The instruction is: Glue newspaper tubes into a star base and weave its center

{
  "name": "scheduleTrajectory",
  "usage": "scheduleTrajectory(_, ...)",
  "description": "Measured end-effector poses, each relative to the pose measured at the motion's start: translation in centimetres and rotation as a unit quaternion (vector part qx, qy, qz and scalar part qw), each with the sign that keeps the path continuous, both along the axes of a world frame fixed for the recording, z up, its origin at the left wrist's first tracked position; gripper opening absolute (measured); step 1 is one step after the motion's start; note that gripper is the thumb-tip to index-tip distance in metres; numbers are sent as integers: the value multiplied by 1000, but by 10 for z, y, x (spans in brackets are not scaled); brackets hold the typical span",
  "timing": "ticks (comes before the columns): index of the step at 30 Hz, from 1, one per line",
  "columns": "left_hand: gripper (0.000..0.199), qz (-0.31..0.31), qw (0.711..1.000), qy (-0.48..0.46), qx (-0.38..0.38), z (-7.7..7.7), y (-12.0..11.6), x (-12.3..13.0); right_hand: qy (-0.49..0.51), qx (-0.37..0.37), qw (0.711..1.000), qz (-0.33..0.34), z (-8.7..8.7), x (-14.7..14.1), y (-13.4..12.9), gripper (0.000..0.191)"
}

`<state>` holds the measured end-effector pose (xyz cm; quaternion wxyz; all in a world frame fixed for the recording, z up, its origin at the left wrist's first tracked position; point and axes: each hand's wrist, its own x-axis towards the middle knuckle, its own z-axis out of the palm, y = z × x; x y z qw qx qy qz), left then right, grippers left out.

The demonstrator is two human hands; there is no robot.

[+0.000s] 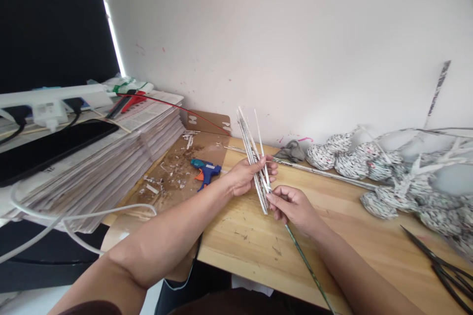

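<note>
My left hand (249,177) is closed around a bundle of thin rolled newspaper sticks (247,134), held upright and slightly tilted above the wooden table. Just right of the bundle's lower part, my right hand (291,206) pinches a long paper stick. Its dark green section (306,261) runs down from my right fingers toward the table's front edge, and a white part shows between the two hands. Whether the white and green parts are one stick is hidden by my fingers.
A blue glue gun (207,171) lies on scrap-strewn cardboard (162,172). Stacked newspapers (148,142) carry a phone (62,145) and power strip (55,96). Woven paper shapes (351,160) line the wall at right, near black scissors (439,266). A long paper rod (325,172) lies behind my hands.
</note>
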<state>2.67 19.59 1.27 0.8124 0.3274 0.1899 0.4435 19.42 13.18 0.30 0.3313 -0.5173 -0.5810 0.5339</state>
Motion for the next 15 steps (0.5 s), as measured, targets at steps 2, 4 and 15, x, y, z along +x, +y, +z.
scheduleTrajectory(2, 29, 2, 1000, 3, 3, 0, -1, 0, -10, 2, 1000, -13, -1, 0, -1, 34)
scheduleTrajectory(4, 33, 3, 1000, 11, 6, 0, -1, 0, -24, 13, 999, -21, -1, -2, -2, 33)
scheduleTrajectory(15, 30, 19, 1000, 12, 3, 0, 0, -3, -24, 31, 999, 33, -2, 0, 0, 32)
